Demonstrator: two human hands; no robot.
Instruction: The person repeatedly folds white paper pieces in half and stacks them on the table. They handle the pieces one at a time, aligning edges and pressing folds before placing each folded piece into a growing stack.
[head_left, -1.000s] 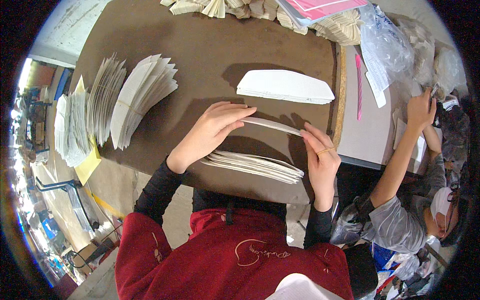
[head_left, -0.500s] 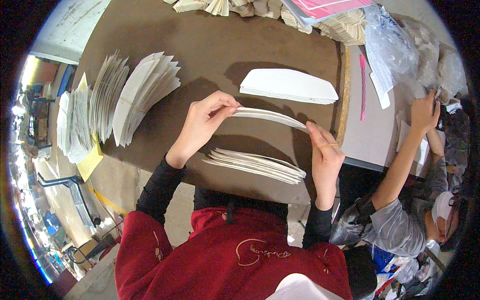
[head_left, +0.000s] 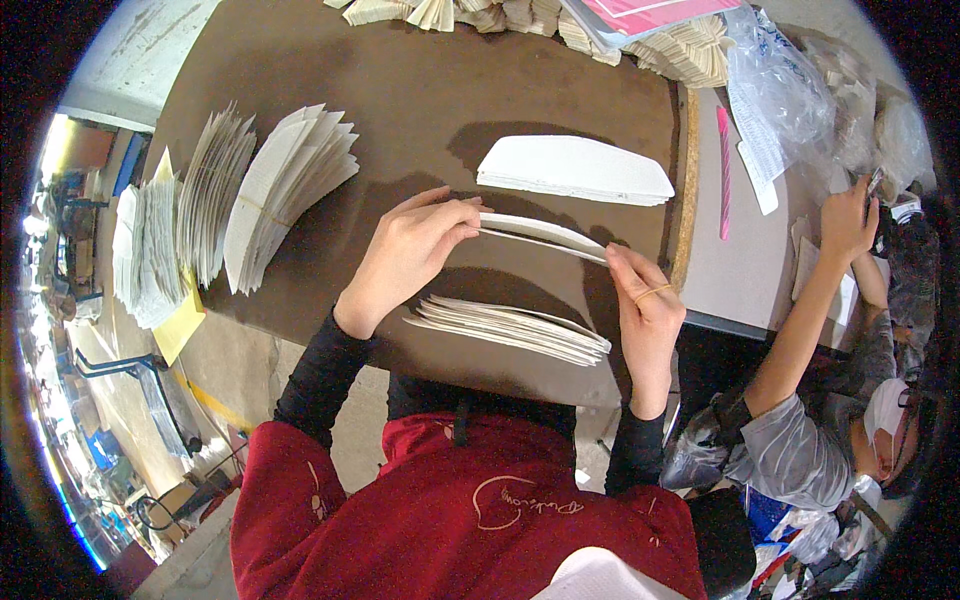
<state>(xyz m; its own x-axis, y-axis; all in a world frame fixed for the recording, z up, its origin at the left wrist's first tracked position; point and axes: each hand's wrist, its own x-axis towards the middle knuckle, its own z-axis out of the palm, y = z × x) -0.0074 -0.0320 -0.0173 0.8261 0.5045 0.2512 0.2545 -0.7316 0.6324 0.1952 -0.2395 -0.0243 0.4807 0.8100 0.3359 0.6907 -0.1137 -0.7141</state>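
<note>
Between my two hands, a thin, curved white strip [head_left: 545, 232], paper- or fabric-like, is stretched above the brown table. My left hand [head_left: 415, 248] pinches its left end, and my right hand [head_left: 645, 300], with a thin band round one finger, pinches the right end. Just beyond it lies a neat stack of white curved pieces [head_left: 575, 172]. A looser stack of off-white pieces [head_left: 508, 330] lies on the near side, between my forearms. Whether the held strip is one layer or two, I cannot tell.
Fanned bundles of pale pieces [head_left: 285, 195] stand at the table's left, by a yellow sheet [head_left: 180, 325]. More bundles [head_left: 690, 52] line the far edge. On the right, a co-worker's hand [head_left: 848, 222] works near clear plastic bags [head_left: 795, 90] and a pink twisted stick [head_left: 724, 170].
My left hand has shifted slightly right and its fingers have rolled over the strip's end. The strip has tilted, showing more of its face. My right hand has barely moved.
</note>
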